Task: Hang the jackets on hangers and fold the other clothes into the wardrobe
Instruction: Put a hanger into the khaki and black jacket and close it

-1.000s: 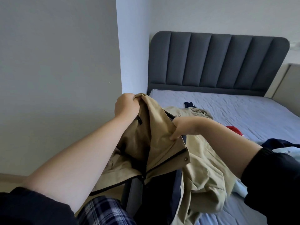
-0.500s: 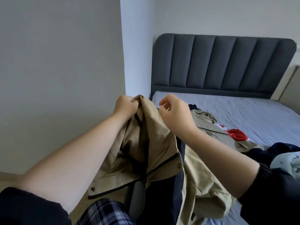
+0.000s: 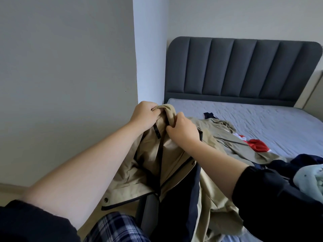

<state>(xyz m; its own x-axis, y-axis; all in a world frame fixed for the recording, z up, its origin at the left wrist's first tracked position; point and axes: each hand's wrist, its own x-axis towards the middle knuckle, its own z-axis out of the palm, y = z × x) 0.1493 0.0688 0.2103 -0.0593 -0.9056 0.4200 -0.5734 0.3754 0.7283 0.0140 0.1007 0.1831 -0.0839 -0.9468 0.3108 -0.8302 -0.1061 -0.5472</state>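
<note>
At the bed's near left corner we've got the beige jacket [image 3: 174, 154] lifted, its lower part draped onto the bed [image 3: 262, 117]. Our left hand [image 3: 143, 114] is fisted around the bunched top edge, and our right hand [image 3: 181, 130] grips the same fabric just beside it. Further up the bed lies a red garment [image 3: 258, 145], with the headboard [image 3: 244, 70] beyond.

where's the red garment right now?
Head view, right of centre: the red garment lies on the bed, beside the spread fabric of the tan jacket, with the navy clothes nearer the camera.
</note>
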